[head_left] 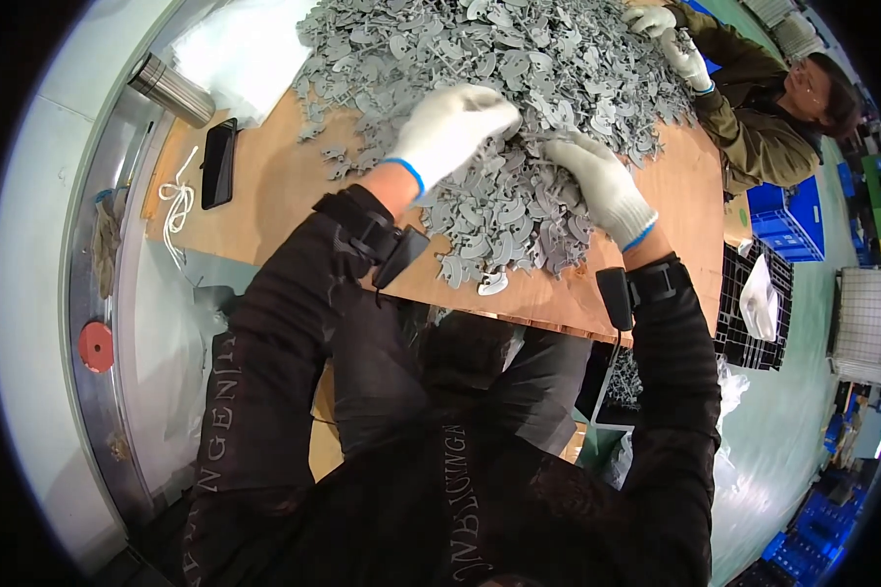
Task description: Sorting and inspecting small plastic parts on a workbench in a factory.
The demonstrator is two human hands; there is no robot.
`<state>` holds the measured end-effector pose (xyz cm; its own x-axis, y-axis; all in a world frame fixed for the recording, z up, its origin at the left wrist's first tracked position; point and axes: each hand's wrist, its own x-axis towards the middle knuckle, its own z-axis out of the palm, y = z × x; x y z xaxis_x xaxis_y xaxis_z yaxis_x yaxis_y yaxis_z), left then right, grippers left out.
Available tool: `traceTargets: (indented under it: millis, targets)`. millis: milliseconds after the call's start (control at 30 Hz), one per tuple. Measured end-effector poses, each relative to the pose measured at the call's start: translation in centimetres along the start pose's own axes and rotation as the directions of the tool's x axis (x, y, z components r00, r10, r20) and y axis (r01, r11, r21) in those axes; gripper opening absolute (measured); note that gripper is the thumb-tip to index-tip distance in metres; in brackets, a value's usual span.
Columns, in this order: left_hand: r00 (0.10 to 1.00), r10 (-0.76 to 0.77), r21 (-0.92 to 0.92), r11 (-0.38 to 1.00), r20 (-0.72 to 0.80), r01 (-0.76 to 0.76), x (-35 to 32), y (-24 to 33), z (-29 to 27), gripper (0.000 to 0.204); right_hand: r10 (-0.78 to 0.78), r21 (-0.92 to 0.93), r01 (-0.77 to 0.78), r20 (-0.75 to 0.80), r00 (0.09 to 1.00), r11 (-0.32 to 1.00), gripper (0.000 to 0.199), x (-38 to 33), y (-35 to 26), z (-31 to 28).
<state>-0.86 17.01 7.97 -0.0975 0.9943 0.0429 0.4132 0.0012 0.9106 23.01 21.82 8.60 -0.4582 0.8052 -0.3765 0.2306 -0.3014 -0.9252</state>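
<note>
A big heap of small grey curved parts [504, 220], hook-like and flat, covers much of the wooden table [274, 186]. My left hand [455, 127], in a white glove with a blue cuff, is over the heap with its fingers curled inward; what they hold is hidden. Facing it, my right hand [607, 186] in a matching glove rests against the heap. Its fingers bend toward the left hand among the parts, and their tips are hard to make out. A few grey parts lie between the two hands. Both wrists wear black strapped devices.
At the left are a steel tumbler [171, 90], a black phone [219, 164], a white cord [176, 201] and a white plastic bag [235, 59]. Across the heap, another person's gloved hands [685, 59] handle parts. Blue crates [788, 220] stand at the right.
</note>
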Motion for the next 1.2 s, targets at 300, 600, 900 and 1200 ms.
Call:
traceTargets:
  millis: [300,600,900,1200]
  targets:
    - [0.880,-0.201,-0.868,0.176,0.429,0.464,-1.8,-4.7,-1.1,0.036,-0.129,0.797,-0.202,0.330,0.935,0.569,0.038,-2.4,3.8,-1.2]
    - [0.842,-0.090,-0.847,-0.075,0.532,0.527,-5.9,-2.9,2.8,0.058,-0.126,0.875,-0.170,0.252,0.959,0.454,0.045,-4.7,5.0,-0.1]
    - [0.845,-0.026,-0.845,-0.032,0.535,0.534,-6.4,-1.7,3.8,0.068,-0.231,0.873,-0.128,0.262,0.937,0.470,0.051,-5.5,7.6,-2.4]
    - [0.797,-0.136,-0.798,0.064,0.589,0.600,-5.5,0.7,6.1,0.077,-0.041,0.902,-0.008,0.028,0.999,0.432,0.068,-6.6,8.1,-3.3]
